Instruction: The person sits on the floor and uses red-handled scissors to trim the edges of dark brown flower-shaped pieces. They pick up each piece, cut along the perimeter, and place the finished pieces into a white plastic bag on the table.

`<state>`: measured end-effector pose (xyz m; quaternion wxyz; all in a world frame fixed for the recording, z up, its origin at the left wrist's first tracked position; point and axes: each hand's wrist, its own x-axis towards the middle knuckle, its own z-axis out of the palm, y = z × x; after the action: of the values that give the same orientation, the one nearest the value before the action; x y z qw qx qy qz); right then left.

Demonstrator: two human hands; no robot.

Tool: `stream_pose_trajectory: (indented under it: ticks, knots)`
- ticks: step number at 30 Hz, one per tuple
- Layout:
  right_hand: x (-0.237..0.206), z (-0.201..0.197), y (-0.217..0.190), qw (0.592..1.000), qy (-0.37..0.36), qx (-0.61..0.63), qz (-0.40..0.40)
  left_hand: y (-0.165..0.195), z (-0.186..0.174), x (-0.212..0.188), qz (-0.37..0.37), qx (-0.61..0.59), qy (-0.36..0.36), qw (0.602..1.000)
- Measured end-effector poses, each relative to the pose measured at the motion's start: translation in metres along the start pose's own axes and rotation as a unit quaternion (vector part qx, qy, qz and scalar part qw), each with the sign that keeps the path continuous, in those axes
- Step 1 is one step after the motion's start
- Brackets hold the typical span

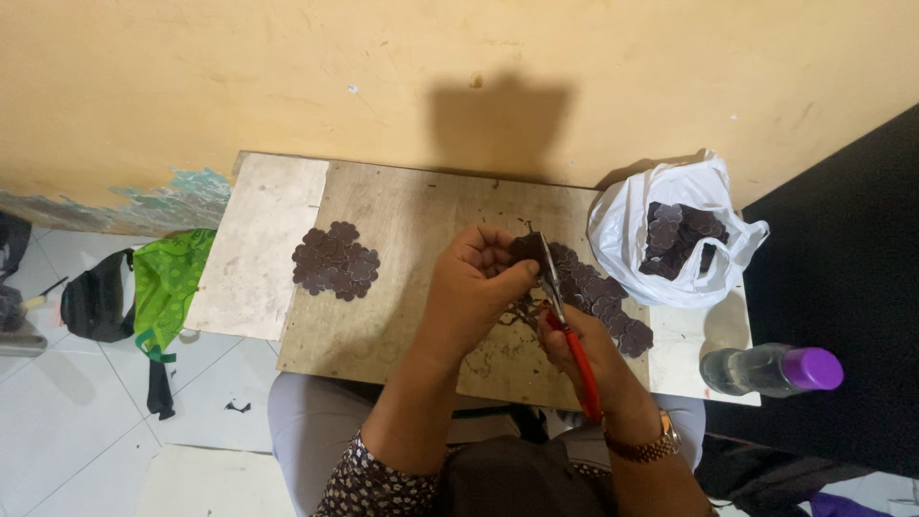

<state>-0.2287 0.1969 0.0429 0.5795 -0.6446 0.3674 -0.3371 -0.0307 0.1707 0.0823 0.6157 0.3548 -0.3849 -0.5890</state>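
My left hand (476, 278) pinched a small dark brown piece (526, 247) between thumb & fingertips, held just above the middle of the board. The piece looked flat w/ a scalloped, flower-like edge, matte, same brown as the others. My right hand (586, 345) was closed round the red handles of a pair of scissors (563, 316); the metal blades pointed up & away from me, meeting the piece at its right edge. Couldn't tell how far the blades were apart. A gold-coloured watch (649, 444) sat on my right wrist.

Left of my hands, a neat pile of cut flower shapes (336, 260) lay on the board. Right of the scissors, a looser heap of brown rounds (603, 299) ran toward a white plastic bag (689, 239), open, w/ more brown pieces inside. Near the bag, at the board's right corner, a clear bottle w/ a purple cap (772, 370) lay on its side. Small brown scraps (488, 352) were scattered under my hands.

The surface was a worn plywood board (402, 211) resting across my lap, pushed against a yellow wall (287, 77) w/ peeling paint low down. White floor tiles (77, 412) on the left, w/ a green bag (168, 282) & a black pouch (94, 302) on them.
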Motion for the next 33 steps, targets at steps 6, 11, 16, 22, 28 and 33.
stream_pose_trajectory:
  ticks: [6, 11, 16, 22, 28, 33]
  knots:
    - [0.005, -0.003, -0.022, 0.982, -0.006, -0.187, -0.031, 0.002, -0.005, 0.002, 0.018, 0.020, 0.086, 0.996]
    - [0.012, -0.016, -0.062, 0.890, 0.141, -0.428, -0.065, -0.003, -0.023, 0.008, 0.087, 0.029, 0.132, 0.987]
    - [0.022, -0.030, -0.087, 0.781, 0.217, -0.544, -0.217, -0.015, -0.023, 0.001, 0.055, 0.053, 0.120, 0.990]
    - [0.024, -0.034, -0.097, 0.743, 0.200, -0.603, -0.211, -0.013, -0.018, -0.002, 0.057, 0.065, 0.125, 0.988]
    - [0.024, -0.039, -0.093, 0.675, 0.211, -0.677, -0.203, -0.012, -0.015, -0.002, 0.025, 0.079, 0.139, 0.987]
    - [0.027, -0.042, -0.089, 0.671, 0.218, -0.686, -0.182, -0.010, -0.011, -0.001, 0.025, 0.057, 0.132, 0.989]
